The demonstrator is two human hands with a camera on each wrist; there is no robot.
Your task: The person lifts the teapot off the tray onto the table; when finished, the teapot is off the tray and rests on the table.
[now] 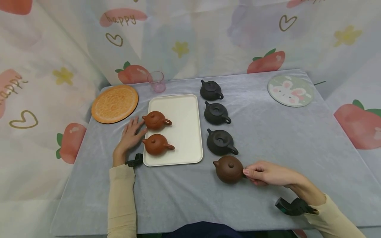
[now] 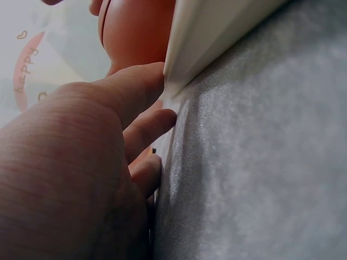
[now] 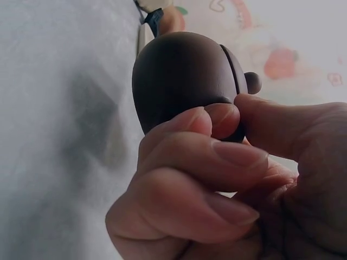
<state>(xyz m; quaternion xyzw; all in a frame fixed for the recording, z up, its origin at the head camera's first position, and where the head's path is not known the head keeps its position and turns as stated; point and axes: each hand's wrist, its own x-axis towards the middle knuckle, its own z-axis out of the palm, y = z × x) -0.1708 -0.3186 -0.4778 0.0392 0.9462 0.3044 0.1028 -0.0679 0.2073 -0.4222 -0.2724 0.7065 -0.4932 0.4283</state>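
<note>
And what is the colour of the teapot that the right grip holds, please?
The teapot is dark brown; the head view shows this best.

The brown teapot (image 1: pixel 228 171) is partly hidden; both sleeves (image 1: pixel 122 200) are cropped.

Table (image 1: pixel 297 142): grey plush-looking cloth over the top, light creases, sheen patches. Fabric backdrop (image 1: pixel 205 39) rises right behind the far edge; printed sheeting also runs down past the left and right edges. Pale pastel base with strawberries (image 1: pixel 265 62), yellow flowers (image 1: pixel 180 49), gold heart outlines (image 1: pixel 287 23) and "happy" lettering (image 1: pixel 123 17) on pink blobs. One strawberry sits beside the left edge, a bigger one beyond the right edge. Backdrop folds near the far left corner. Light soft, diffuse; shadows faint in the head view.
</note>
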